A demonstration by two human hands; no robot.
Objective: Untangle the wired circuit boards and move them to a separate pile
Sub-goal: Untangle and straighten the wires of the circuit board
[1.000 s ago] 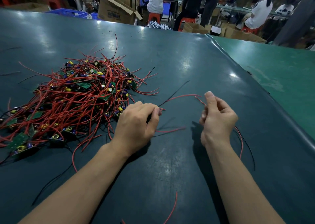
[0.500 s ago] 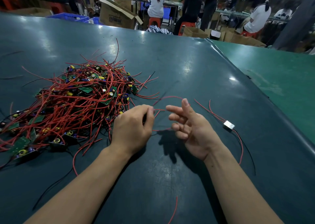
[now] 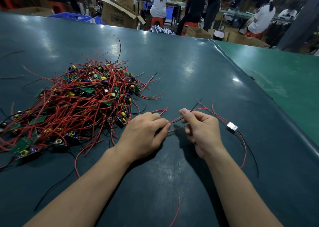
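A tangled heap of green circuit boards with red and black wires (image 3: 77,102) lies on the dark table (image 3: 172,62) at the left. My left hand (image 3: 143,133) rests at the heap's right edge, its fingers curled round something dark with wires running from it; the object is hidden under the hand. My right hand (image 3: 200,128) pinches the red and black wires (image 3: 177,119) that stretch between both hands. One separate small board (image 3: 232,127) lies alone to the right, its wires trailing toward me.
A loose red wire (image 3: 176,213) lies near the table's front. A green table (image 3: 276,75) adjoins at the right. Cardboard boxes (image 3: 119,14), blue crates and seated people fill the background.
My right hand, open half a second ago, has closed on the wires held by my left hand. The small board it released a second ago stays on the table at the right.
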